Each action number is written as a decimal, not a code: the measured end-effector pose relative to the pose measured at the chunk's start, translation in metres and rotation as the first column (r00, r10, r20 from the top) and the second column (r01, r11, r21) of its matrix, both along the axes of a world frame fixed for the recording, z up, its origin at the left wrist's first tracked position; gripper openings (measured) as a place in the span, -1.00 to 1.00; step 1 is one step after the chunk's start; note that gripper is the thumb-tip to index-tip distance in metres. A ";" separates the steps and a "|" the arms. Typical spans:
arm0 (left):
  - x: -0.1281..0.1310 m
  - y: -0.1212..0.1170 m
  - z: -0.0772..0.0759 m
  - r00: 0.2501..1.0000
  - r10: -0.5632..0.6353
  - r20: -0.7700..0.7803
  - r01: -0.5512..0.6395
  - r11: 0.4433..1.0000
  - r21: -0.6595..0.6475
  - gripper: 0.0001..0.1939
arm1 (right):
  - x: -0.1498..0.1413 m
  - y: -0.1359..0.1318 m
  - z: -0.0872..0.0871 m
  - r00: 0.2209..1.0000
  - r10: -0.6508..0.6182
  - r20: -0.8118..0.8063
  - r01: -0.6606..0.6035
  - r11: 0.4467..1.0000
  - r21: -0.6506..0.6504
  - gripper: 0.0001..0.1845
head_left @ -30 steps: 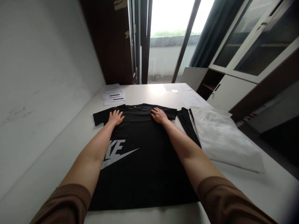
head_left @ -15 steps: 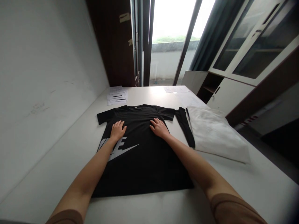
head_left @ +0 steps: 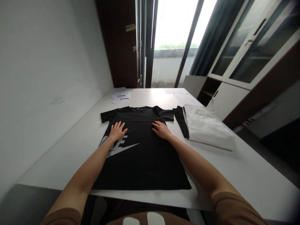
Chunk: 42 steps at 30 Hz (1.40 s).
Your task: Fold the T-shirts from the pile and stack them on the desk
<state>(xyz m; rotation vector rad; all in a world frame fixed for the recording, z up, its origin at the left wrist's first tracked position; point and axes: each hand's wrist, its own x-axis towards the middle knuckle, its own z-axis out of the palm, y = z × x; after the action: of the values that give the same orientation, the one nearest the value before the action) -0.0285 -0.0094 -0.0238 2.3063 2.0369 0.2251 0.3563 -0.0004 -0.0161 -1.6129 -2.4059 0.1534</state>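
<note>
A black T-shirt [head_left: 142,165] with grey lettering and a grey swoosh lies spread flat, its collar at the far end and its hem towards me. My left hand [head_left: 117,131] rests palm down on the shirt's left side, just above the lettering, fingers spread. On the right side of the chest, my right hand [head_left: 161,129] also lies flat with its fingers stretched out. Neither hand grips the cloth. My left forearm covers part of the print.
The white table [head_left: 234,175] carries folded white cloth [head_left: 208,126] with a black garment [head_left: 181,121] beside it at the right. Paper sheets [head_left: 121,95] lie at the far left, and more papers [head_left: 175,91] at the far right. A wall [head_left: 58,62] borders the left side.
The view has tilted down and shifted slightly, so the table's near edge now shows. Both hands stay flat on the T-shirt in nearly the same places.
</note>
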 end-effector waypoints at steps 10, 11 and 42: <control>0.000 0.024 0.010 1.000 -0.030 -0.001 0.030 1.000 -0.004 -0.29 | 0.009 0.005 0.000 0.998 -0.055 -0.027 0.056 0.996 0.063 -0.46; 0.000 0.025 0.010 0.999 -0.032 0.003 0.032 0.999 0.008 -0.30 | 0.011 0.005 -0.001 0.998 -0.055 -0.037 0.058 0.995 0.079 -0.48; -0.022 -0.022 0.015 0.990 -0.110 0.088 0.102 0.991 0.091 -0.51 | 0.010 -0.005 0.001 0.989 0.012 -0.149 -0.001 0.997 0.078 -0.56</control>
<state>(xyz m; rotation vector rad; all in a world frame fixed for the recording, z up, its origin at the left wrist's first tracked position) -0.0505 -0.0312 -0.0088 2.3963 1.8913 0.4147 0.3660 -0.0052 -0.0153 -1.5036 -2.2754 0.1728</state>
